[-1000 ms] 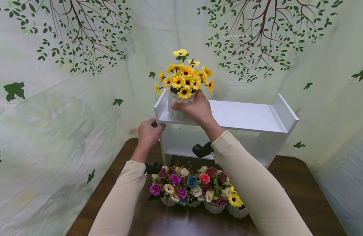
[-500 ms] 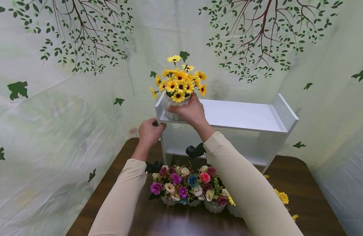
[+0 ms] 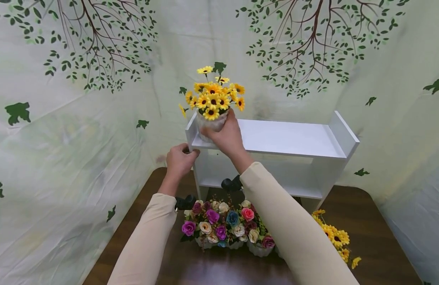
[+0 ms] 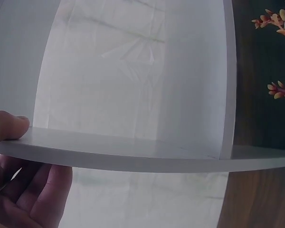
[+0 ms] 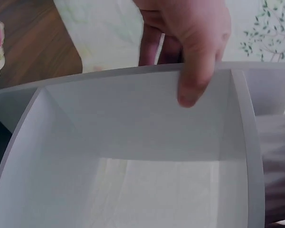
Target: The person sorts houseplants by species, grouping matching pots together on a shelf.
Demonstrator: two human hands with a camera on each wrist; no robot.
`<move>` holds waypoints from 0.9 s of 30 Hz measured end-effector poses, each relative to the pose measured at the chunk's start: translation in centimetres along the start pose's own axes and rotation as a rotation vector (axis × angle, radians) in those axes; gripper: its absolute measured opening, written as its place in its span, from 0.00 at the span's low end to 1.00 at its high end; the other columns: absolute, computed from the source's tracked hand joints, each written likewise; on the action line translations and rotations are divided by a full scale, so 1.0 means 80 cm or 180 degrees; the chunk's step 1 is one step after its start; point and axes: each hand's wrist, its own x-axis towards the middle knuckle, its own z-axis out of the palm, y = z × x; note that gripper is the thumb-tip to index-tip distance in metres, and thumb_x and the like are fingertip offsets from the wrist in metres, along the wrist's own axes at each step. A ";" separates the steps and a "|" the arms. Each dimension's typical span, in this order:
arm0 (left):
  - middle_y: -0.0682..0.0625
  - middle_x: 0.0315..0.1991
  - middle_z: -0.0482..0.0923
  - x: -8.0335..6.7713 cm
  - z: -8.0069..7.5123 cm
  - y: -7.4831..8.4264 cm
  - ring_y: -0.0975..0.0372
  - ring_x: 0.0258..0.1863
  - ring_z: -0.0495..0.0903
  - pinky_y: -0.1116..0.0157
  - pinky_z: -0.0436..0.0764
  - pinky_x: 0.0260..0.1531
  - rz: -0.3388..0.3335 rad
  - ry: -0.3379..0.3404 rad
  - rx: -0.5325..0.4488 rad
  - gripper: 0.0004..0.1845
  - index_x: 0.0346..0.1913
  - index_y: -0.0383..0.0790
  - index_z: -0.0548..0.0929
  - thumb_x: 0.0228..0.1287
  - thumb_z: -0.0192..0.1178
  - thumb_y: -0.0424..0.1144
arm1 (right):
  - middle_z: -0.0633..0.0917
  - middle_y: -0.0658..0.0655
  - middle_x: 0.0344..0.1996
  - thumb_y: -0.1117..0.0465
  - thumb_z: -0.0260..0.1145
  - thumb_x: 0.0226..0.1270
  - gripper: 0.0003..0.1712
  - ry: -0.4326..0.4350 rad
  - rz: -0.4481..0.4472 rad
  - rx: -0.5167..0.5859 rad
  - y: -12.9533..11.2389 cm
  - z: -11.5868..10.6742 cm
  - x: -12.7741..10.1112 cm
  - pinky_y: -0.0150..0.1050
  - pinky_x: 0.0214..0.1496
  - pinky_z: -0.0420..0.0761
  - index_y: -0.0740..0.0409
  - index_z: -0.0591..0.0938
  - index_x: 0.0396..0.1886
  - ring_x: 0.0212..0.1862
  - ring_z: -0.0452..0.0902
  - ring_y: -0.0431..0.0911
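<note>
A white ribbed flowerpot (image 3: 209, 123) with yellow sunflower-like blooms stands at the left end of the white shelf's top board (image 3: 287, 136), close to the raised end panel. My right hand (image 3: 224, 134) grips the pot from its right side, thumb across the front. Lower down, my left hand (image 3: 180, 161) holds the shelf's left side panel (image 4: 109, 161); in the left wrist view the thumb (image 4: 12, 126) lies on the inner face and the fingers are outside. The right wrist view also catches the left hand (image 5: 190, 38) on that panel, with part of the pot (image 5: 278, 166) at the right edge.
Several pots of mixed roses (image 3: 226, 225) stand on the brown table (image 3: 212, 269) before the shelf. More yellow flowers (image 3: 335, 237) show beyond my right sleeve (image 3: 294, 221). A printed leafy cloth (image 3: 98, 130) hangs behind and around the table.
My right hand has moved the sunflower pot left along the top board, closer to the left end panel. The left hand stays on the side panel.
</note>
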 end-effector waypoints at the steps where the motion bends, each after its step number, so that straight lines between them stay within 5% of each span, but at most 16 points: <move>1: 0.38 0.45 0.87 0.001 -0.001 0.001 0.52 0.38 0.80 0.62 0.79 0.34 0.0014 0.0007 -0.0011 0.18 0.49 0.35 0.86 0.63 0.60 0.44 | 0.63 0.57 0.76 0.47 0.75 0.55 0.58 0.0035 -0.0043 -0.0014 -0.001 -0.003 -0.007 0.48 0.77 0.62 0.54 0.52 0.78 0.76 0.59 0.49; 6: 0.38 0.44 0.87 0.006 -0.007 0.004 0.51 0.39 0.81 0.62 0.78 0.35 0.0116 0.0032 -0.0040 0.18 0.47 0.34 0.85 0.62 0.60 0.44 | 0.64 0.61 0.74 0.47 0.69 0.63 0.49 0.0115 -0.0345 -0.0137 -0.003 -0.036 -0.065 0.52 0.74 0.65 0.58 0.58 0.77 0.75 0.60 0.54; 11: 0.38 0.47 0.85 0.008 -0.016 -0.001 0.50 0.42 0.81 0.60 0.79 0.38 0.0088 -0.0042 -0.0057 0.18 0.49 0.34 0.82 0.62 0.59 0.43 | 0.76 0.58 0.66 0.55 0.66 0.68 0.28 -0.0482 -0.0511 -0.0145 0.026 -0.101 -0.141 0.53 0.65 0.76 0.55 0.73 0.66 0.66 0.72 0.56; 16: 0.36 0.52 0.82 0.007 -0.012 0.000 0.48 0.47 0.82 0.54 0.82 0.43 0.0122 -0.0201 -0.0079 0.21 0.55 0.32 0.78 0.64 0.57 0.44 | 0.84 0.54 0.56 0.59 0.63 0.71 0.17 -0.0645 -0.0540 -0.0643 0.083 -0.195 -0.212 0.40 0.51 0.83 0.50 0.79 0.59 0.54 0.82 0.40; 22: 0.38 0.52 0.81 -0.004 0.002 0.000 0.48 0.48 0.82 0.54 0.83 0.42 0.0173 -0.0120 -0.0172 0.24 0.57 0.35 0.76 0.64 0.59 0.48 | 0.85 0.37 0.46 0.54 0.60 0.74 0.19 -0.0482 0.0461 -0.1285 0.186 -0.312 -0.290 0.31 0.39 0.81 0.54 0.78 0.60 0.43 0.78 0.23; 27: 0.38 0.52 0.81 -0.001 -0.002 0.004 0.49 0.48 0.81 0.55 0.82 0.42 0.0214 -0.0119 -0.0219 0.26 0.59 0.35 0.75 0.65 0.59 0.49 | 0.84 0.34 0.38 0.45 0.50 0.78 0.34 0.0028 0.1678 -0.1191 0.281 -0.374 -0.338 0.31 0.35 0.82 0.70 0.68 0.66 0.34 0.75 0.19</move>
